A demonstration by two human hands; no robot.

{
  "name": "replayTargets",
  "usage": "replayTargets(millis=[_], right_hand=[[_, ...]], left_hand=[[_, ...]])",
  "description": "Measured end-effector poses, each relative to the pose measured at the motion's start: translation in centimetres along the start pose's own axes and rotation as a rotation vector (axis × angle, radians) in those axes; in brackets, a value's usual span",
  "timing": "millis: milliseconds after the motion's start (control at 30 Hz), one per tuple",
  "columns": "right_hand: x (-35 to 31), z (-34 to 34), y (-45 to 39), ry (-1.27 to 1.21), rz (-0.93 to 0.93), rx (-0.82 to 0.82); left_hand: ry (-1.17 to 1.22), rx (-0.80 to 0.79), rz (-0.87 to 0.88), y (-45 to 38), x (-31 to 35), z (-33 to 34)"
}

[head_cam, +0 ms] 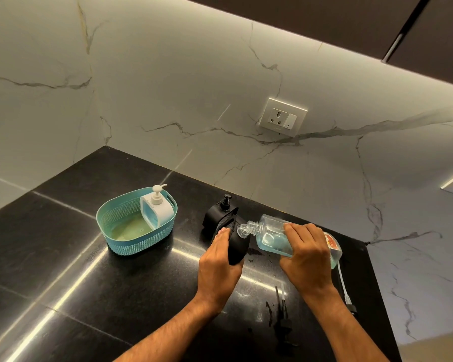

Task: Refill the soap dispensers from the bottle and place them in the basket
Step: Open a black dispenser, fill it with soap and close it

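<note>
Both hands grip: left (218,259) hiding black dispenser (236,246), right (307,253) covering bottle (272,237).

Both forearms come in from the bottom edge, bare, angled up and inward. Left hand (219,259): knuckles up, fingers curled round the black dispenser (237,244), gripping it. Right hand (305,253), just right of the left: fingers wrapped over the clear bottle (268,232), holding it tipped, neck pointing left toward the left hand.
</note>
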State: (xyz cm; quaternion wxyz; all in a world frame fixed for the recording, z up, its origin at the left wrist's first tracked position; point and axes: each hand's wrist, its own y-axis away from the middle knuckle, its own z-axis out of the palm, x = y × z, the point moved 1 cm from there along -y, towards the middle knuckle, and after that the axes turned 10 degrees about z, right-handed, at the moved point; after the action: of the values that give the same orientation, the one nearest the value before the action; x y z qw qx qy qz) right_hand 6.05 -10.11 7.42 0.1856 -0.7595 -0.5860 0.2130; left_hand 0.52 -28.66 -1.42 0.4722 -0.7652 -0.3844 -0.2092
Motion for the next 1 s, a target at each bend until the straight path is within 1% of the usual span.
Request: replayTargets(millis=[1000], right_hand=[[0.12, -0.25, 0.38, 0.008, -0.012, 0.004]], left_hand=[[-0.003, -0.009, 0.006, 0.51, 0.23, -0.24]])
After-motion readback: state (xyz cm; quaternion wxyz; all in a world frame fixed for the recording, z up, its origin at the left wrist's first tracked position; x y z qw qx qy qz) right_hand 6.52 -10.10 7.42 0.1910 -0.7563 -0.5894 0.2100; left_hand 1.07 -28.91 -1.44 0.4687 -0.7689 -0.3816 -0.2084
